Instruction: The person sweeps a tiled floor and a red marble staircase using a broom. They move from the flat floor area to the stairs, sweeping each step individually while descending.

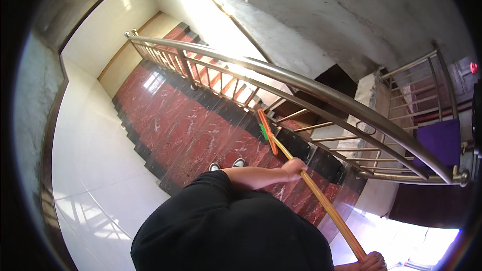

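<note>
My left hand [294, 169] is closed around the yellowish pole [327, 205] of a push broom, with my bare forearm reaching across my front. Lower down, at the bottom edge of the view, my right hand [371, 261] grips the upper end of the same pole. The broom's orange head [268, 131] is by the foot of the railing, on or just above the dark stair edging. Green bristles [263, 131] show along one side of it. My shoes [226, 165] stand on the red marble-patterned stairs [177, 113].
A metal stair railing [241, 62] with thin bars runs along one side of the flight. White wall tiles [98, 131] line the other. Another flight rises beyond the railing. At right, a purple cloth [438, 143] hangs by the railing's curved end, near a dark mat [429, 205].
</note>
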